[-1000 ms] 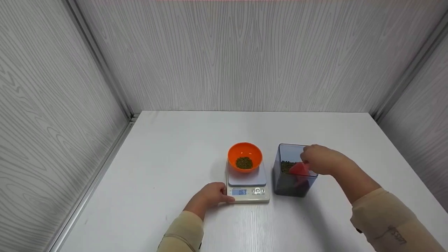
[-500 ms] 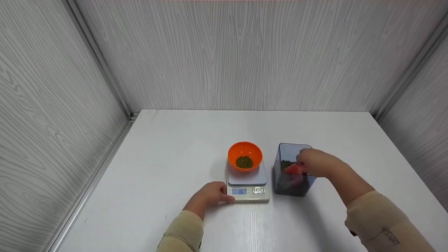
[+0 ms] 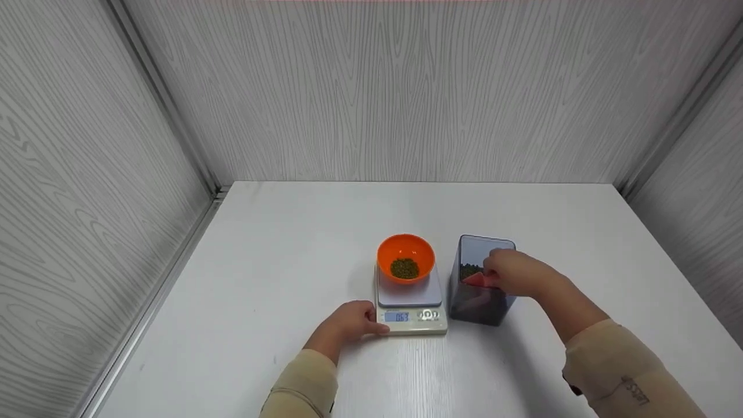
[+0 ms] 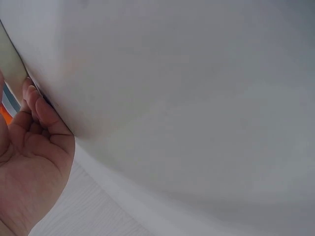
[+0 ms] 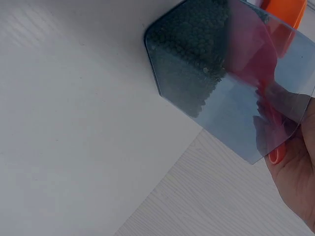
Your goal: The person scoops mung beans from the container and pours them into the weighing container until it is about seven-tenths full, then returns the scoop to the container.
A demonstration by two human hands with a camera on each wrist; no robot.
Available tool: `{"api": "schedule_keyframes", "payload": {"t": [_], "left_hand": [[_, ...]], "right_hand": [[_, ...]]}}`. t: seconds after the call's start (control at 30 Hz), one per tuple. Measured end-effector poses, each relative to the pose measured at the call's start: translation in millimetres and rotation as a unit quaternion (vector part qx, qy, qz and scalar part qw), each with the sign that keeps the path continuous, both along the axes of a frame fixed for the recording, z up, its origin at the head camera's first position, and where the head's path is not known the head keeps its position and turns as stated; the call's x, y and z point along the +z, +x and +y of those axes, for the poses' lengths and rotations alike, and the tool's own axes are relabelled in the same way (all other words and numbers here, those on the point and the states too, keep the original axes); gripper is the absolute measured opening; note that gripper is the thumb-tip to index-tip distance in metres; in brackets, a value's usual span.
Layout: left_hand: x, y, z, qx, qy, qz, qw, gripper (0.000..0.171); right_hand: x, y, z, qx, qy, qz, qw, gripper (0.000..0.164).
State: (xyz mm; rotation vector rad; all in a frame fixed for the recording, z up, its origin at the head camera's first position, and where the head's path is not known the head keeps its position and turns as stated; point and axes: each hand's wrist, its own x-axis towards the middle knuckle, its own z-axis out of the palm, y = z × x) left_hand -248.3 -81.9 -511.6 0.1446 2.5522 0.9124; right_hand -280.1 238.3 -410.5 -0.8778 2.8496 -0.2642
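Observation:
My left hand (image 3: 351, 322) holds the front left corner of a white kitchen scale (image 3: 415, 297), thumb along its front edge. The scale's display (image 3: 397, 317) is lit and appears to read 0.63. On its platform stands an orange bowl (image 3: 422, 247) with small greenish pellets (image 3: 404, 269) in the bottom. To the right is a clear bluish plastic container (image 3: 490, 310), partly filled with the same kind of pellets. My right hand (image 3: 516, 273) reaches over its rim and grips a red scoop (image 3: 476, 280). Through the wall in the right wrist view, the scoop's head (image 5: 253, 49) lies against the pellets.
A white tabletop (image 3: 290, 244) carries everything. Grey wood-grain panels (image 3: 371, 93) rise behind it and at both sides. The scale and the container stand close together, a narrow gap between them.
My right hand has moved left and slightly toward me, with the scoop sinking lower into the container. The container has shifted a little left. My left hand, the scale and the bowl stay put.

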Motion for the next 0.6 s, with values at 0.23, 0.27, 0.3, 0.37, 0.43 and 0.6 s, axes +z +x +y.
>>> {"api": "schedule_keyframes", "payload": {"t": [0.23, 0.27, 0.3, 0.37, 0.43, 0.6], "left_hand": [[-1.2, 0.2, 0, 0.005, 0.003, 0.001, 1.0000, 0.035], [-1.3, 0.3, 0, 0.007, 0.005, 0.000, 1.0000, 0.035], [-1.5, 0.1, 0, 0.009, 0.006, -0.001, 0.9999, 0.034], [-1.7, 0.0, 0, 0.010, 0.009, -0.001, 0.9999, 0.034], [-1.5, 0.4, 0, 0.010, 0.010, -0.001, 0.9999, 0.034], [-1.9, 1.4, -1, 0.011, 0.011, -0.001, 0.9999, 0.034]], "right_hand": [[0.2, -1.3, 3, 0.004, -0.002, 0.003, 1.000, 0.012], [0.4, -1.5, 3, 0.005, -0.004, 0.003, 1.000, 0.012], [0.5, -1.7, 4, 0.007, -0.005, 0.003, 1.000, 0.012], [0.2, -2.4, 5, 0.011, -0.008, 0.002, 1.000, 0.012], [0.0, -2.5, 6, 0.014, -0.009, 0.000, 1.000, 0.011], [-1.2, -1.9, 12, 0.029, -0.008, 0.007, 1.000, 0.009]]}}
